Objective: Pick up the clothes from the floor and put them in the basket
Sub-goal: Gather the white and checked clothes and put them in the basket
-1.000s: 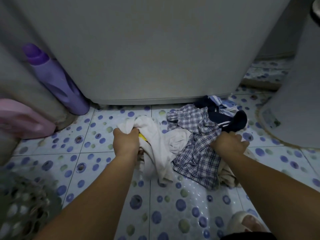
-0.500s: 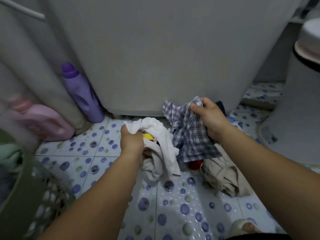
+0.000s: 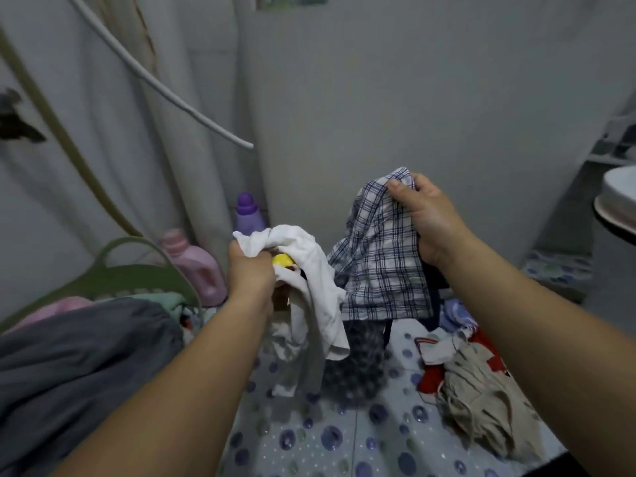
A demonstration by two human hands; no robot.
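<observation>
My left hand [image 3: 249,273] grips a white garment [image 3: 309,280] with a yellow patch, lifted off the floor and hanging down. Higher up and to the right, my right hand [image 3: 426,215] grips a blue-and-white checked shirt [image 3: 382,263] that hangs with a dark garment behind it. The green basket [image 3: 137,270] stands at the left, holding a grey garment [image 3: 79,356] and pink and pale green cloth. On the dotted floor tiles at the right lie a beige garment [image 3: 481,401], red cloth [image 3: 430,376] and blue patterned cloth [image 3: 454,313].
A white appliance wall [image 3: 413,98] rises straight ahead. A purple bottle [image 3: 247,215] and a pink bottle [image 3: 196,266] stand by a pale curtain [image 3: 120,149] at the left. A hose [image 3: 155,84] crosses the curtain. A round white container [image 3: 616,201] is at the right edge.
Both hands have risen from the floor, lifting the white garment and the checked shirt. The view has tilted up and the basket with clothes has come into view at the left.
</observation>
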